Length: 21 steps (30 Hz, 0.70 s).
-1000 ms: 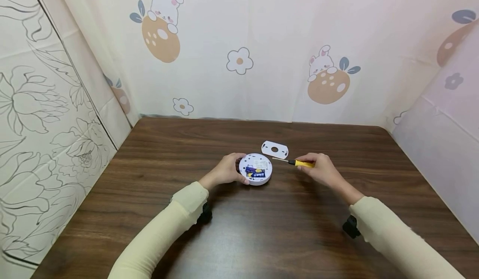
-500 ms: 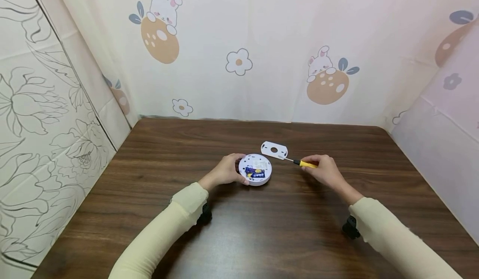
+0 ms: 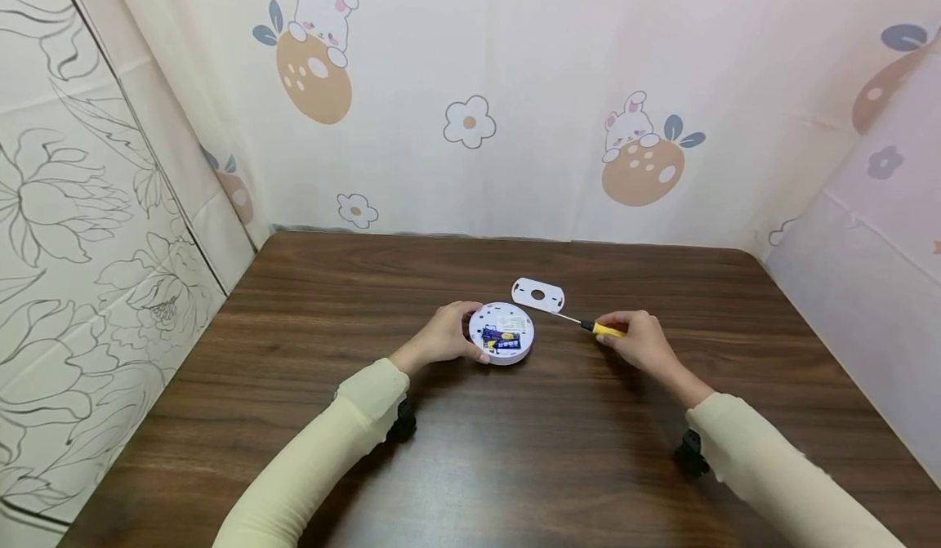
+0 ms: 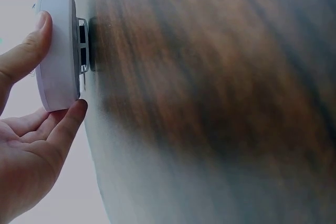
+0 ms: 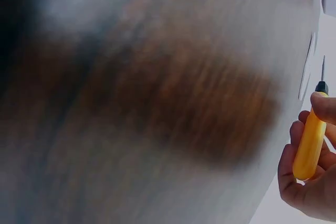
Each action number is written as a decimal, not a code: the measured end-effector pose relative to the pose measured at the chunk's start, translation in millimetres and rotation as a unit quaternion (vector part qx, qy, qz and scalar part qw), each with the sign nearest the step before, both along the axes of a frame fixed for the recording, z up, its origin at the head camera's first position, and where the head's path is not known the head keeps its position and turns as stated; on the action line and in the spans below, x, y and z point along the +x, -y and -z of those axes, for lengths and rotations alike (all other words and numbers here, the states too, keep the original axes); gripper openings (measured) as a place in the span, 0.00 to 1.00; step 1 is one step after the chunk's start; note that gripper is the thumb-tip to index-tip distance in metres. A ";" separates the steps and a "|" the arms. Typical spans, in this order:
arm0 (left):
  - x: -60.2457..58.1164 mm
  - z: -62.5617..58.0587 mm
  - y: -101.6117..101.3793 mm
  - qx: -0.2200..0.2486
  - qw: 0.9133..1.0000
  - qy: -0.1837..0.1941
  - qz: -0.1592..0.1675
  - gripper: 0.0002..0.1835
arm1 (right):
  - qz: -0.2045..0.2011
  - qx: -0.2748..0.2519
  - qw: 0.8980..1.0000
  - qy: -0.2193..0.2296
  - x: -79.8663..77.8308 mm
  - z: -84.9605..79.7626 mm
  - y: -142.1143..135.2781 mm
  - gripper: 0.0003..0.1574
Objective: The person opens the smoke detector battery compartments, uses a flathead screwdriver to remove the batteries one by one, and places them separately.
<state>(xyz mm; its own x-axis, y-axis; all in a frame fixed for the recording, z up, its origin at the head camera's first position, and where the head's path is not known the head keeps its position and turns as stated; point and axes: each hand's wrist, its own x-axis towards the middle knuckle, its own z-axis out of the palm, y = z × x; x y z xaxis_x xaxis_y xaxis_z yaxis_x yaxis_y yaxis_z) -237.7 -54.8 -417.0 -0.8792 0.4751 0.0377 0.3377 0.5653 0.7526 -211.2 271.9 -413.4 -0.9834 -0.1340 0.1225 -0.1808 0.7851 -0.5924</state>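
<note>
A round white smoke alarm lies back-up, showing two blue-and-yellow batteries. My left hand grips its left side, with thumb and fingers spread around the casing. The left wrist view shows the alarm's side wall and a grille-like part beneath it, near the wood. In my right hand is a screwdriver, its yellow handle held between thumb and curled fingers. The thin shaft points left, its tip close to the lower edge of a white mounting plate; contact cannot be told.
The brown wooden table runs up to a patterned curtain along its back edge. Another curtain borders the right side, and a flower-print panel stands at the left.
My right hand has drawn the screwdriver to the right and slightly toward me, and the shaft slants more. My left hand, the alarm and the plate have stayed in place.
</note>
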 end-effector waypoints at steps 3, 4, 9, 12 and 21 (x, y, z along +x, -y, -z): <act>0.1 0.1 -0.3 -0.001 1.000 0.002 0.001 0.47 | 0.003 0.003 1.000 0.003 1.2 1.0 -0.5 0.14; 0.1 -0.1 -0.4 -0.001 1.000 0.003 0.000 0.47 | 0.004 0.004 1.000 0.004 1.5 1.3 -0.7 0.14; 0.6 -0.8 -0.3 -0.002 1.000 0.002 0.001 0.47 | 0.007 0.010 1.000 0.001 2.6 2.6 -1.9 0.13; 0.6 -0.8 -0.1 -0.003 1.000 0.001 0.001 0.47 | 0.007 0.014 1.000 0.001 2.9 3.5 -3.0 0.13; 0.5 -0.3 0.5 -0.003 1.000 -0.001 -0.001 0.47 | 0.011 0.020 1.000 0.008 2.0 5.6 -5.7 0.12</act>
<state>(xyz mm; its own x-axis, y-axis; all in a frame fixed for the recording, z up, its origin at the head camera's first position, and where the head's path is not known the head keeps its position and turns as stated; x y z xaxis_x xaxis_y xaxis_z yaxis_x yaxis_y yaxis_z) -237.2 -55.2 -416.7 -0.8797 0.4741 0.0363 0.3383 0.5704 0.7485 -209.2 277.6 -419.0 -0.9879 -0.1173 0.1015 -0.1543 0.8119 -0.5630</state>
